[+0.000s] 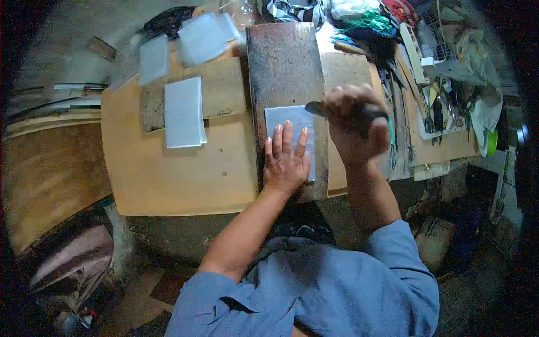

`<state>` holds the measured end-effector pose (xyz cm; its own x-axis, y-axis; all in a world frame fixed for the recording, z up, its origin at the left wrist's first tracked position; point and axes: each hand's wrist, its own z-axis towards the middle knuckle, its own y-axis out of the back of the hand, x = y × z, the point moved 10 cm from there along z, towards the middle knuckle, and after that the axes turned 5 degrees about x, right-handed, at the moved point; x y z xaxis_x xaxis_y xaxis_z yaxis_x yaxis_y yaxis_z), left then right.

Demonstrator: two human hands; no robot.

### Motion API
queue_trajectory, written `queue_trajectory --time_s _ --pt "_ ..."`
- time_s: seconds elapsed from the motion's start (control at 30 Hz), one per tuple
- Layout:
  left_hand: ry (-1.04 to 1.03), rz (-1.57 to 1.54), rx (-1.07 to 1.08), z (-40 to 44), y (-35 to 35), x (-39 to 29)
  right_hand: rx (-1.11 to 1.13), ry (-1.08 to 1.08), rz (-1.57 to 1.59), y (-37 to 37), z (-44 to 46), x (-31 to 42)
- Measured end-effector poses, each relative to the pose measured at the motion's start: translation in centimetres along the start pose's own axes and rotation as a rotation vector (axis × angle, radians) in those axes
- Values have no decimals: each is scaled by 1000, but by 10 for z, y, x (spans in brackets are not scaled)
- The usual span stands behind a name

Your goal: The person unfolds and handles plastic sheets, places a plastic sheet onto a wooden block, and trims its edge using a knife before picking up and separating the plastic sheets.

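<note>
My left hand [287, 163] lies flat with its fingers spread on a pale translucent sheet [278, 117]. Under the sheet is a long dark wooden board [283, 62]. My right hand [359, 121] is raised at the sheet's right side, its fingers wrapped round a dark-handled tool, blurred by motion. The tool's dark tip [315, 108] points left, over the sheet's upper right corner. To the left, a stack of similar pale sheets [183, 112] rests on a thin wooden board [224, 84].
More pale sheets [203, 40] lie at the back left, beside a black bag [168, 21]. A tray of small tools [441, 115] and plastic bags stand at the right. The yellowish tabletop [185, 180] ends near my body.
</note>
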<state>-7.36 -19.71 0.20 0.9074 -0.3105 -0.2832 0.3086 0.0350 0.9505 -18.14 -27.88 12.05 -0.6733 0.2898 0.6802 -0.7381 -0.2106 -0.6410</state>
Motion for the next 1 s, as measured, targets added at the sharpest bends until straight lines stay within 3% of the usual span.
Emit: queue_trajectory --time_s 0.1,0.23,0.53,0.7,0.77,0.8,0.93,1.0 --pt "10 16 29 -1 -2 0 108 -11 -157 -6 -1 4" --pt "-3 23 -10 0 -1 0 47 25 -19 -9 3 10" --pt "3 -14 112 -6 -20 5 116 -61 -95 -74 -6 -4" --pt "-10 -51 63 -1 -8 3 114 -170 -172 -49 -5 -44" --pt "51 -161 -12 -4 1 6 -2 -146 -91 -35 -9 -40" --pt "40 -128 27 -3 -1 6 17 -73 -101 -46 -8 -23" --pt "60 -276 -70 -6 7 8 87 -125 -64 -33 -10 -33" --pt "-3 -36 28 -2 -9 3 34 -109 -26 -26 -5 -32"
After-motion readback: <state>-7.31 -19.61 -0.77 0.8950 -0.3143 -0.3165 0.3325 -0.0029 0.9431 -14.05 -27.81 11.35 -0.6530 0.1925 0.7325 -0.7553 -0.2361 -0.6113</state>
